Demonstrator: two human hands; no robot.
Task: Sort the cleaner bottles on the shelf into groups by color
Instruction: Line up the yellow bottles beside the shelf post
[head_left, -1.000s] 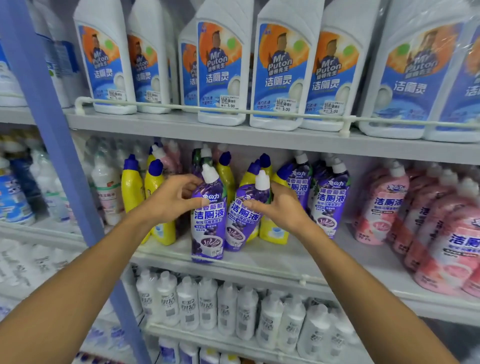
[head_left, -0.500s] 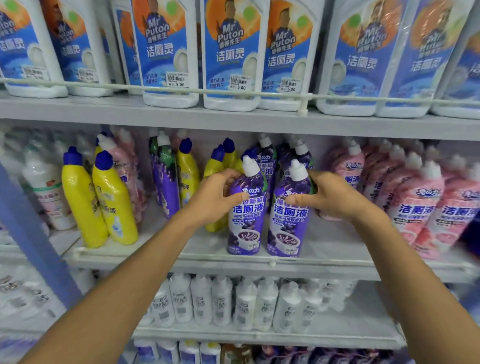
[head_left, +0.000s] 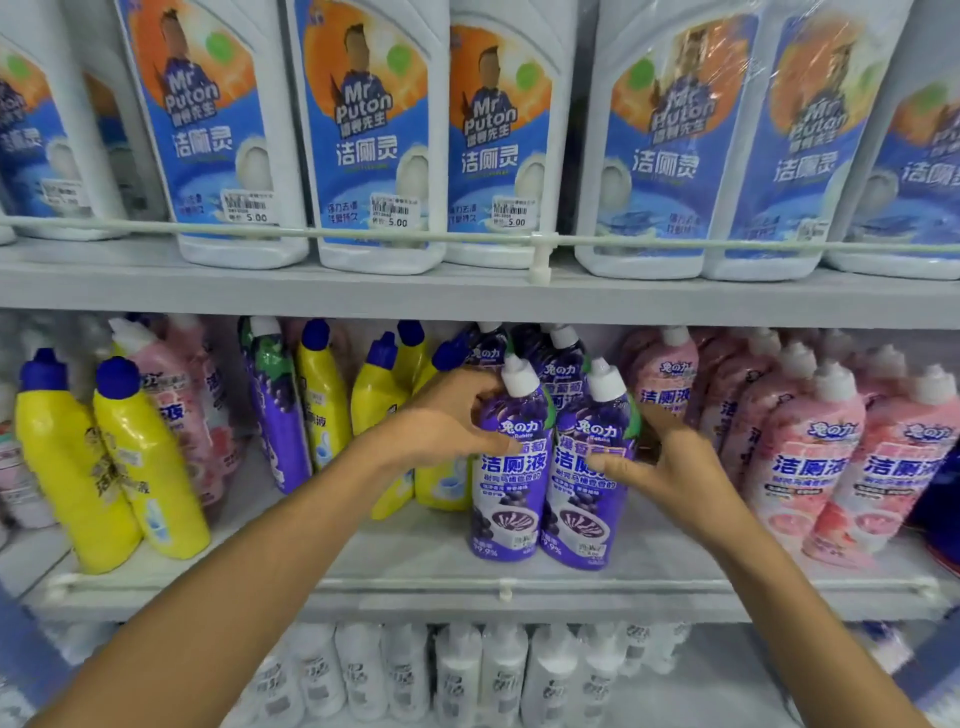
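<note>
Observed: left purple bottle (head_left: 511, 499) and right purple bottle (head_left: 587, 509) stand upright, touching each other, just left of the pink bottles (head_left: 810, 457). The left hand (head_left: 441, 421) grips the first below its white cap. The right hand (head_left: 670, 467) grips the second, thumb across the label. Risk: these bottles look tall and narrow, so a sideways shove toward the pink bottles could topple that row or send one over the front rail (head_left: 504, 590).

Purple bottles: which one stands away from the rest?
The lone purple bottle between the pink bottles and a yellow bottle; the other purple bottles cluster together.
</note>
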